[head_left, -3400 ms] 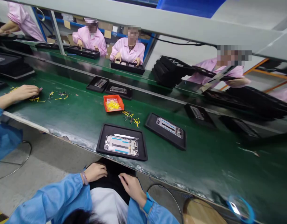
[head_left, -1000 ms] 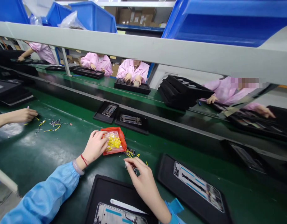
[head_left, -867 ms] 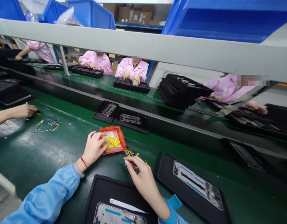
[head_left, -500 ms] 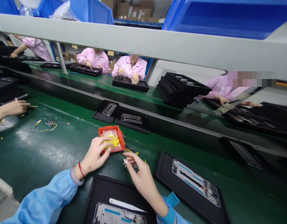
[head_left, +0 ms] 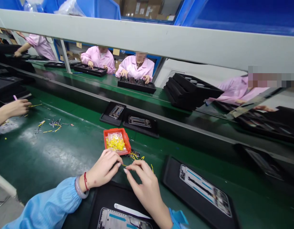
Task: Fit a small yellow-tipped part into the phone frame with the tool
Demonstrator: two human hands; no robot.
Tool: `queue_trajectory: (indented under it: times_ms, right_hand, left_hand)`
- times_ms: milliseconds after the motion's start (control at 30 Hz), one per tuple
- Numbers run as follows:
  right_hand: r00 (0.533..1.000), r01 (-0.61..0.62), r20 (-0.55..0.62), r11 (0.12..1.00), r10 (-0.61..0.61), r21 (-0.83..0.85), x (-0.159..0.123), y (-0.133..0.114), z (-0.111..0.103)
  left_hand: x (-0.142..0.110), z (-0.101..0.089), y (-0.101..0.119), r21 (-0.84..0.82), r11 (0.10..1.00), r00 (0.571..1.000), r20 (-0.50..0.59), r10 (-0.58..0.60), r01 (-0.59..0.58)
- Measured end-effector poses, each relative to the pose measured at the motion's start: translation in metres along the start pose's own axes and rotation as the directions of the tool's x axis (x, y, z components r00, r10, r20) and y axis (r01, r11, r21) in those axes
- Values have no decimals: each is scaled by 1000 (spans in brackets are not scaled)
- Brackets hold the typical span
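My left hand [head_left: 104, 167] and my right hand [head_left: 145, 183] meet fingertip to fingertip over the bench, both in a pinch. A thin strip with a yellow part [head_left: 124, 165] spans the small gap between them. Just beyond my left fingers sits a red bin [head_left: 129, 147] holding a clear bag and small yellow pieces [head_left: 116, 143]. Dark and yellow strips [head_left: 134, 155] lie in a loose pile beside it. Below my hands, a black tray [head_left: 102, 194] carries a phone frame [head_left: 123, 220] with blue strips and a white flat stick [head_left: 131, 210].
Another black tray [head_left: 170, 171] with a phone frame [head_left: 205, 189] lies to the right. Two smaller trays [head_left: 105, 117] stand behind the bin. At left, a co-worker's hand [head_left: 17, 108] works near scattered strips [head_left: 54, 124]. A grey beam [head_left: 147, 38] crosses overhead.
My left hand has come out of the red bin, down and right to my right fingertips. The strip in my right fingers now lies between both hands. The view has shifted slightly.
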State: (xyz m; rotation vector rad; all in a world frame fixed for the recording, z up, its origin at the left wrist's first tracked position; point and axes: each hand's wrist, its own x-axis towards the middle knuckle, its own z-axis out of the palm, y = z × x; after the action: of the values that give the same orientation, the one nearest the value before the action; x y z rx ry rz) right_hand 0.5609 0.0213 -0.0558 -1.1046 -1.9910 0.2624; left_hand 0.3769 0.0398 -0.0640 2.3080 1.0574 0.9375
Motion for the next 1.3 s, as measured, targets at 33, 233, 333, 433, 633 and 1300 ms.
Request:
queue_trajectory:
  times_ms: [33,233,333,433,633,1300]
  right_hand:
    - [1000,23,3,999,-23,-43,-1,-1,1]
    - [997,78,23,980,-76,-180,-5,-6,8]
    - [994,107,43,965,-99,-239,-6,-3,9]
    - [992,120,66,960,-106,-252,-8,0,10]
    - [993,108,68,960,-93,-258,-9,1,12]
    - [996,23,83,936,7,-351,57,33,23]
  left_hand:
    - [0,0,1,21,1000,1000,10,1,-1]
    - [-3,5,6,216,971,995,36,97,-103]
    - [-4,9,7,366,918,988,23,156,-153]
    - [-5,13,7,430,884,981,20,193,-183]
    - [-5,18,7,402,901,983,-5,183,-165]
    - [-4,12,-11,-126,970,857,-455,-242,207]
